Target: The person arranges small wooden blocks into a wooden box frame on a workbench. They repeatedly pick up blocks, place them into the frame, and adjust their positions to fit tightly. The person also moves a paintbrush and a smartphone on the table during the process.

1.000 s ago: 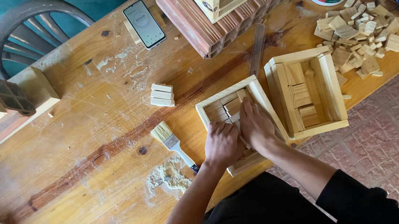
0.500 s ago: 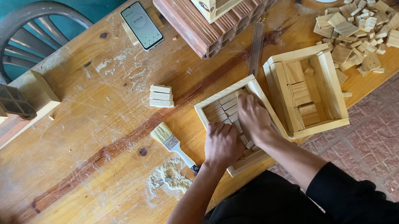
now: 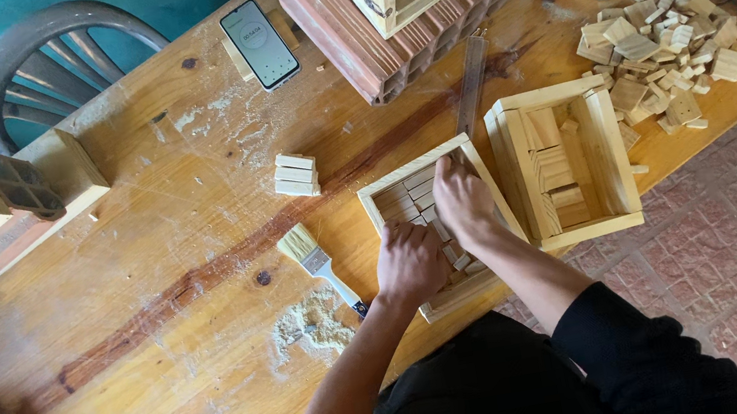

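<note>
The wooden table (image 3: 166,371) carries everything, and the square wooden frame (image 3: 387,196) lies near its front edge, part of it over the edge line by the person's body. A strong push downward could tip the frame or slide it off the table. Just beside it, on the right, stands a second wooden box (image 3: 613,146); a sideways push could knock the two together and shift the pieces inside.

The left hand (image 3: 410,265) rests inside the frame with fingers curled down on the small wooden blocks (image 3: 407,198); whether it grasps one cannot be told. The right hand (image 3: 462,201) presses flat with fingers spread on the blocks near the frame's right wall, not clenched. If the pressure is uneven, a block may pop up or a finger may get pinched.

The paintbrush (image 3: 315,258) and the sawdust heap (image 3: 308,325) lie near the left forearm, and an elbow could sweep them away.
</note>
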